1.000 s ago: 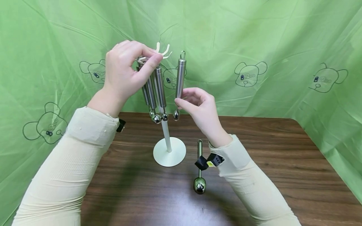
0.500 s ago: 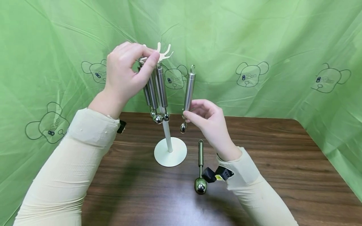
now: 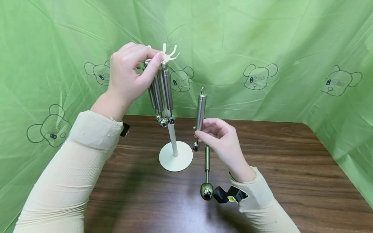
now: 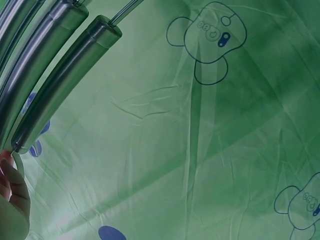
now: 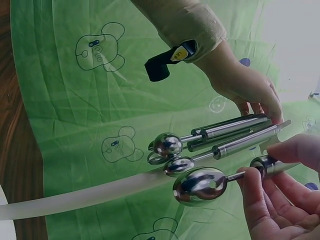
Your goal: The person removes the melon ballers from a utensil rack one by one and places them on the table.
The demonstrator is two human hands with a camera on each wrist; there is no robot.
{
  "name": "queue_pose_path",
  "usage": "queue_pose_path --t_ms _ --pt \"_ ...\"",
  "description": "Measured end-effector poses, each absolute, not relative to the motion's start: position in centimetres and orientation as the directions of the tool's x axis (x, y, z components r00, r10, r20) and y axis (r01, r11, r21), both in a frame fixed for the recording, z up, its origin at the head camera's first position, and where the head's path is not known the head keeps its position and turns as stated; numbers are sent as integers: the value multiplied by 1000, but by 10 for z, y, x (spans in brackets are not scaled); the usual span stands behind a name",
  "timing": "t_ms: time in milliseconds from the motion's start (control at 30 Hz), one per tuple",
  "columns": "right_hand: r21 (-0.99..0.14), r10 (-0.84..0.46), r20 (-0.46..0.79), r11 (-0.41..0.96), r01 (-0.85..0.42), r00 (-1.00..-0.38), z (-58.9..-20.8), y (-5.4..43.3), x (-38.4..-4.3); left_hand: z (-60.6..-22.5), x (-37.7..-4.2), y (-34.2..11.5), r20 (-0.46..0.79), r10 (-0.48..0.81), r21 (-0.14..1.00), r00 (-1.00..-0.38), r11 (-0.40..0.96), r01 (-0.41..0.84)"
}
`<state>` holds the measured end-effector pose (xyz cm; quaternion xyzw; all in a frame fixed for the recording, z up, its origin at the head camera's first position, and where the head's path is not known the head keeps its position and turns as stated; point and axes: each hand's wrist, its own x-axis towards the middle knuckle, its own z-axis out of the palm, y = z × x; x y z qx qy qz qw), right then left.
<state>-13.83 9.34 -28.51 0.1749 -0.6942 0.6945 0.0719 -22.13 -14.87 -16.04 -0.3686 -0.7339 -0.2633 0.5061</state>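
Note:
In the head view my right hand (image 3: 222, 145) pinches the lower handle of a steel melon baller (image 3: 200, 111) between thumb and fingers, its hanging loop up. Seen from the right wrist, its oval scoop (image 5: 200, 187) points away from the fingers. My left hand (image 3: 128, 72) holds the pronged top of a white stand (image 3: 172, 139) between thumb and fingers. Several more melon ballers (image 3: 167, 89) hang below those prongs, scoops down. The left wrist view catches only part of the left hand (image 4: 12, 200), beside the hanging handles (image 4: 65, 82).
Another melon baller (image 3: 207, 161), with a larger scoop, lies on the brown wooden table (image 3: 276, 161) in front of the right hand. The stand's round base (image 3: 176, 163) rests to its left. A green cloth (image 3: 218, 38) with printed bear faces surrounds the table.
My right hand has moved down and to the right, carrying the melon baller away from the stand. The left hand has stayed at the stand's top, almost still.

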Motion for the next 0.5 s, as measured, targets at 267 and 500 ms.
queue_pose_path --t_ms 267,500 --pt "-943 -104 331 -5 -332 -938 -296 100 -131 -161 -222 -148 939 272 6 -211 600 800" --pt "-953 -93 302 -54 -298 -949 -304 109 -127 -161 -220 -148 939 273 1 -211 609 794"
